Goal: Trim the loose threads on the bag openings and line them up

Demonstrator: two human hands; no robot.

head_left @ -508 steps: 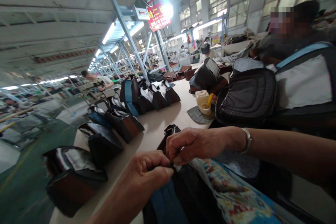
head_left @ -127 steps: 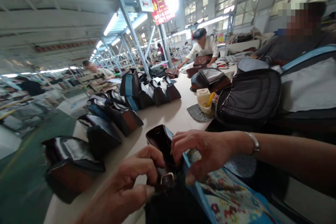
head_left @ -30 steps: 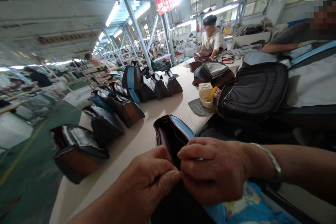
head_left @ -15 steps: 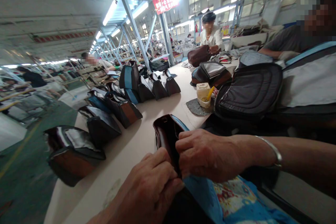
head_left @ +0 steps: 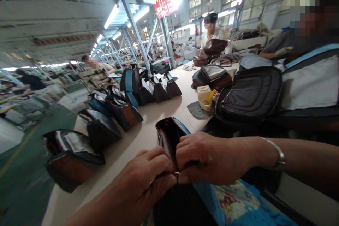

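A dark bag (head_left: 167, 137) with a brown lining and a blue stripe stands at the near table edge, its mouth facing up. My left hand (head_left: 143, 180) is closed on the bag's near rim, thumb on the outside. Close beside it, my right hand (head_left: 201, 157) pinches the same rim, its fingers curled over the inner side. Between the two thumbs shows a small shiny bit, too small to name. A small metal piece is visible on the far inner rim. My hands hide part of the bag's opening.
Several similar bags (head_left: 103, 127) stand along the left of the pale table (head_left: 156, 111). A glue pot (head_left: 204, 97) with a yellow handle sits on a grey scrap. To the right lies a large black padded piece (head_left: 250, 91). A co-worker (head_left: 214, 35) handles brown bags at the back.
My left hand has shifted slightly left and its thumb has drawn back, exposing the shiny bit. My right hand stays on the rim. The co-worker at the back has raised a brown bag.
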